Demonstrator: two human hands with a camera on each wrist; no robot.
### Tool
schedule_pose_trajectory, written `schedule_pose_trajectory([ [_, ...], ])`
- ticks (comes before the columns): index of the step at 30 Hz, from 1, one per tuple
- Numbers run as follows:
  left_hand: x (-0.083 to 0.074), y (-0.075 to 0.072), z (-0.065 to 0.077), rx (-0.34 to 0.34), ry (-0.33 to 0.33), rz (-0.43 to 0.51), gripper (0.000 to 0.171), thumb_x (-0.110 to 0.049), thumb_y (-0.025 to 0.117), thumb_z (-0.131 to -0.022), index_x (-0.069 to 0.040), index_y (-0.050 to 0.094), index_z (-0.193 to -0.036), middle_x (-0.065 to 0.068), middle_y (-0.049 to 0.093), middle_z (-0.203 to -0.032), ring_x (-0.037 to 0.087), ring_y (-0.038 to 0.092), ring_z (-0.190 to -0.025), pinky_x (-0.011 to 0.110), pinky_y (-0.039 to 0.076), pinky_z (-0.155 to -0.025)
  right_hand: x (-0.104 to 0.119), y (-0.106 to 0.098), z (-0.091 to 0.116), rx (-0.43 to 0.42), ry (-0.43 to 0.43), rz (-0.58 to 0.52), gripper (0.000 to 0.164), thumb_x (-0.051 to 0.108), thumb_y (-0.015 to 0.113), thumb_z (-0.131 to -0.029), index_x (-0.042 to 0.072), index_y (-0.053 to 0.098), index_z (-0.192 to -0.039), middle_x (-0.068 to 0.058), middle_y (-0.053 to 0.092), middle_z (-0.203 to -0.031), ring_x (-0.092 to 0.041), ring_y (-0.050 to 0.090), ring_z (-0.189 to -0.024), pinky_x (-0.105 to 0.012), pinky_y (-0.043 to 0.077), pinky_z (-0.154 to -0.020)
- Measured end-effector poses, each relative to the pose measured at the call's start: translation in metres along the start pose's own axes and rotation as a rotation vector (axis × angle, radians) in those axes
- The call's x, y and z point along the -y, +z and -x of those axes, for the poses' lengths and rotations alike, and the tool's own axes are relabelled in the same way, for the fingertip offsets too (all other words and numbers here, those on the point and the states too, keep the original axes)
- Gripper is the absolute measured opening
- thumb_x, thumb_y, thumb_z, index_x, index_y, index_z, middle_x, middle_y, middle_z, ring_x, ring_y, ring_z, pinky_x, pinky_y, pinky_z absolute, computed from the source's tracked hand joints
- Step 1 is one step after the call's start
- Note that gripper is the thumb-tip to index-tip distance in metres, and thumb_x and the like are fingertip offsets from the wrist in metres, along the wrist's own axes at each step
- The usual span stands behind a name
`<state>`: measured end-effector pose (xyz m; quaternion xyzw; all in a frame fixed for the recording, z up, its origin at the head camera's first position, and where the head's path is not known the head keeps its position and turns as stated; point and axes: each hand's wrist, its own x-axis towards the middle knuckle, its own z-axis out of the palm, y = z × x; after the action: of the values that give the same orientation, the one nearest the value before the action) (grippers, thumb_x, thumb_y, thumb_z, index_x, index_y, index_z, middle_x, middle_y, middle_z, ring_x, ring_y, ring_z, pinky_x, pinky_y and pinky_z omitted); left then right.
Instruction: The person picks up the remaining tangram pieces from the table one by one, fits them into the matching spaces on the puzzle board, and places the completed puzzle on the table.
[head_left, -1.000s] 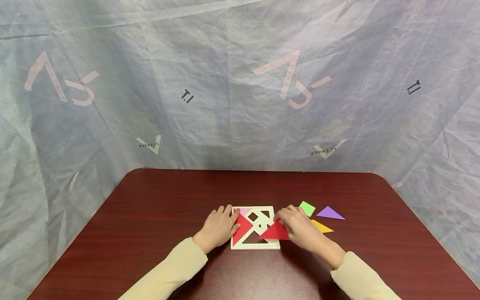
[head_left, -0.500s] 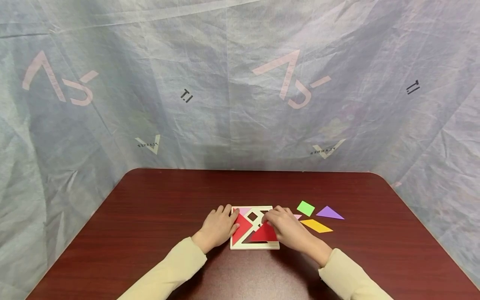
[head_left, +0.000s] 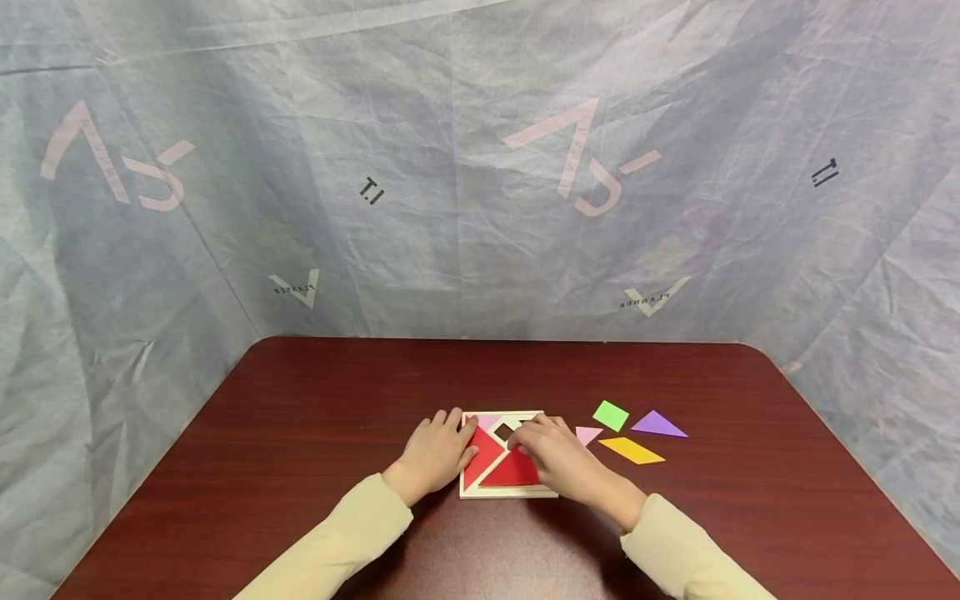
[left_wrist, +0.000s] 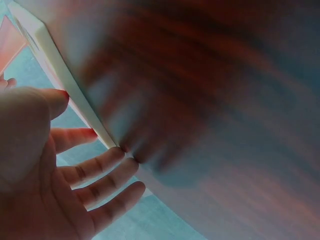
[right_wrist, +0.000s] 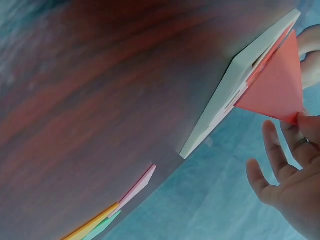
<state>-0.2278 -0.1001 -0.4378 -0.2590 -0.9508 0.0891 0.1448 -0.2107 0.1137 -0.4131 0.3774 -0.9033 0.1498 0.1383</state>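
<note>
A white tangram tray [head_left: 510, 493] lies on the table, with a red triangle [head_left: 481, 456] in its left side and a pink piece [head_left: 487, 420] at its upper left corner. My left hand [head_left: 431, 458] rests at the tray's left edge, fingers nearly straight and spread along it in the left wrist view. With thumb and fingers, my right hand [head_left: 564, 457] pinches a second large red triangle [right_wrist: 277, 82] by a corner. That triangle is tilted in the right wrist view, its far edge close over the tray's near side. The right hand covers the tray's right part in the head view.
Right of the tray lie a pink triangle [head_left: 587, 435], a green square [head_left: 611, 415], a yellow parallelogram [head_left: 632, 450] and a purple triangle [head_left: 658, 424]. A grey printed cloth [head_left: 450, 250] hangs behind the dark red table [head_left: 337, 392].
My right hand has moved left with the red triangle, from the tray's right edge to over its lower opening. The pink triangle and yellow parallelogram have come into full view. My left hand stays put.
</note>
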Motion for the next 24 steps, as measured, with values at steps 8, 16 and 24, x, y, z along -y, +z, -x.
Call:
schedule_pose_trajectory([
  [8,0.0005,-0.0006,0.0004,0.004,0.002,-0.005,0.044,-0.043,0.05,-0.09,-0.016,0.057,-0.123,0.009,0.053,-0.107,0.023,0.053,-0.092,0.035,0.047,-0.071,0.0042,0.0046,-0.0035,-0.002,-0.013,-0.008,0.017,-0.001,0.061,-0.081,0.014,0.064,-0.089,0.006,0.063,-0.084,-0.01,0.049,-0.084,-0.03,0.037,-0.073],
  [16,0.0008,-0.0001,0.0005,0.004,0.002,-0.007,0.044,-0.043,0.05,-0.09,-0.016,0.057,-0.124,0.009,0.053,-0.107,0.023,0.053,-0.092,0.035,0.047,-0.072,0.0066,0.0079,-0.0063,-0.005,-0.03,0.002,0.018,-0.002,0.058,-0.081,0.014,0.064,-0.087,0.006,0.061,-0.082,-0.009,0.046,-0.08,-0.03,0.038,-0.074],
  [24,0.0006,0.0003,0.0002,0.0,0.002,0.005,0.044,-0.043,0.05,-0.09,-0.016,0.057,-0.123,0.009,0.053,-0.107,0.023,0.053,-0.092,0.036,0.047,-0.072,0.0066,0.0095,-0.0071,-0.003,-0.027,-0.005,0.02,-0.002,0.056,-0.082,0.015,0.065,-0.087,0.006,0.064,-0.085,-0.011,0.049,-0.082,-0.036,0.041,-0.08],
])
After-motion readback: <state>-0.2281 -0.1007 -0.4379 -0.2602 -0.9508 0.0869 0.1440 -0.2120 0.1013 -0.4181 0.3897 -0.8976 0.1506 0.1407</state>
